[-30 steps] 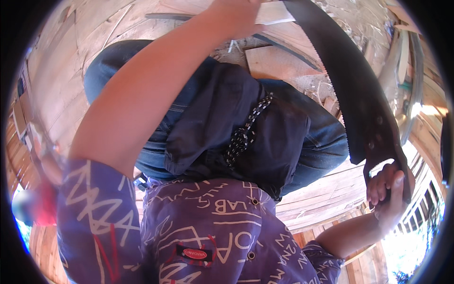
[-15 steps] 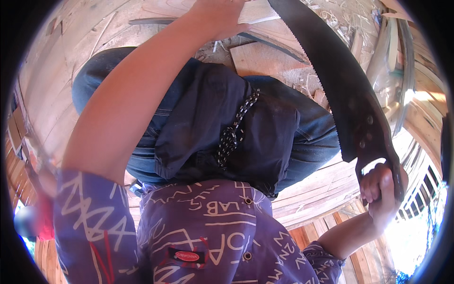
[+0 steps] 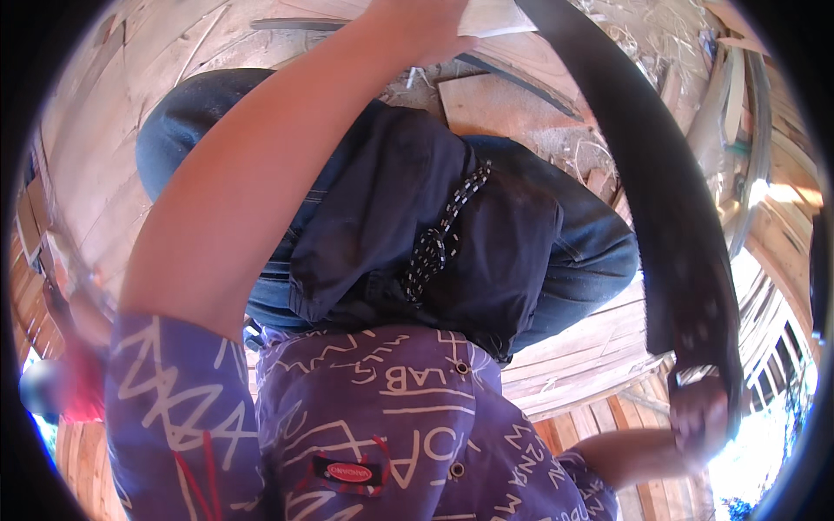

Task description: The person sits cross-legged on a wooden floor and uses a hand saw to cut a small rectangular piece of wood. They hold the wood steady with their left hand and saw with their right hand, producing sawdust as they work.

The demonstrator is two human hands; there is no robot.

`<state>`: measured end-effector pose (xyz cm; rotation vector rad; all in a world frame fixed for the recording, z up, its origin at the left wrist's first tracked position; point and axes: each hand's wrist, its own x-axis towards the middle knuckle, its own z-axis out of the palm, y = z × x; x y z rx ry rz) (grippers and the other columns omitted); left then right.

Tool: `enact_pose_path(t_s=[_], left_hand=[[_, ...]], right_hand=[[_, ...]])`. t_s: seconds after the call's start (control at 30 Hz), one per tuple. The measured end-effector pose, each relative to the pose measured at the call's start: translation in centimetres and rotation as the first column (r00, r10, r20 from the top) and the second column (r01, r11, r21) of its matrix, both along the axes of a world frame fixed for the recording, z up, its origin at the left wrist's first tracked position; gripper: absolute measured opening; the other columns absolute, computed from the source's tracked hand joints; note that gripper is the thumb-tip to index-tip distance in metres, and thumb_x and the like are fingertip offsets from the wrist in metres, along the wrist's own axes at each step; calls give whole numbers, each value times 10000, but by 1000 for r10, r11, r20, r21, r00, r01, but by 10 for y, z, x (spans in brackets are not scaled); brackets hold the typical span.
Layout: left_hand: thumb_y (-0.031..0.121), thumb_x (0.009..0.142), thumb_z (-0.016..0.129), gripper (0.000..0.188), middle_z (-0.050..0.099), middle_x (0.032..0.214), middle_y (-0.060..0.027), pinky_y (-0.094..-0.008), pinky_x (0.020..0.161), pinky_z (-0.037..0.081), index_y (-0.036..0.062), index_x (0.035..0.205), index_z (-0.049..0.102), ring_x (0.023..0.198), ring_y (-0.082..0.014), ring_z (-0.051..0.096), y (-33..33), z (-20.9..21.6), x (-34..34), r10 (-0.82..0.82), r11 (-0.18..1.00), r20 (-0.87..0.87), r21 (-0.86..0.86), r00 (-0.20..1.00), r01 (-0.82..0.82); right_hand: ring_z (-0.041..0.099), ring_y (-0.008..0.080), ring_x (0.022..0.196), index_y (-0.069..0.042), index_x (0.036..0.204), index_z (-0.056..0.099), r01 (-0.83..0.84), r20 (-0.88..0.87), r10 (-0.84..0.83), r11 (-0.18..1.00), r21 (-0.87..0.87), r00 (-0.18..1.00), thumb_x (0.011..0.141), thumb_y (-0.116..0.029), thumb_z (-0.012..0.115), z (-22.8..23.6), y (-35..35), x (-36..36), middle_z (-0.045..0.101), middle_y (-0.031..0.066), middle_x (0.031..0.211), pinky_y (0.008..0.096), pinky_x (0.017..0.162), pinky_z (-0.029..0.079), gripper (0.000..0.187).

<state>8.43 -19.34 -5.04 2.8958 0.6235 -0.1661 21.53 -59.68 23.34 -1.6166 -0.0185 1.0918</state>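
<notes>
My right hand (image 3: 702, 412) is closed around the handle of a large dark handsaw (image 3: 647, 143), low on the right. The saw's long curved blade runs up to the top edge, its toothed side toward the left, smeared by motion. At the top, my left hand (image 3: 426, 30) rests at a pale wooden board (image 3: 499, 17), its thumb stretched out along the board's near edge. The other fingers are cut off by the picture's edge. Where the blade meets the wood is also out of view.
Below the board lie a dark thin strip (image 3: 521, 82) and a flat wood offcut (image 3: 486, 104). Curled shavings (image 3: 669, 43) litter the upper right, near long wooden strips (image 3: 754, 130). Another person in red (image 3: 82, 382) is at the far left. My bent legs (image 3: 582, 252) rest on planks.
My right hand has drawn the saw back toward me, downward in the picture. My left hand stays by the board; the whole view has shifted slightly.
</notes>
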Motion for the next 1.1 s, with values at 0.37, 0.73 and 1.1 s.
enact_pose_path(t_s=[0.37, 0.73, 1.1], left_hand=[[414, 802, 608, 605, 581, 1110, -216, -454, 882, 445, -38, 1180, 472, 1054, -345, 562, 4, 13, 5, -18, 994, -63, -112, 998, 11], [433, 809, 598, 621, 577, 1116, -226, -474, 906, 425, -46, 1179, 461, 1057, -357, 556, 12, 9, 4, -22, 991, -75, -131, 997, 12], [460, 873, 529, 559, 557, 1132, -216, -486, 928, 398, -31, 1130, 458, 1093, -377, 516, 13, -4, 1, -29, 999, -14, -31, 999, 28]], right_hand=[[323, 63, 334, -18, 799, 422, -65, 1, 65, 997, 34, 998, 924, -95, 472, 1, 17, -5, 342, -22, 471, 200, 306, 271, 156], [333, 75, 319, 3, 791, 465, -239, 228, 253, 967, -90, 940, 910, -189, 526, 7, 36, -9, 402, 8, 440, 234, 305, 244, 234], [414, 97, 415, 17, 697, 577, -187, 547, 369, 914, -360, 751, 740, -226, 700, 1, 42, -31, 499, 33, 547, 275, 429, 294, 275]])
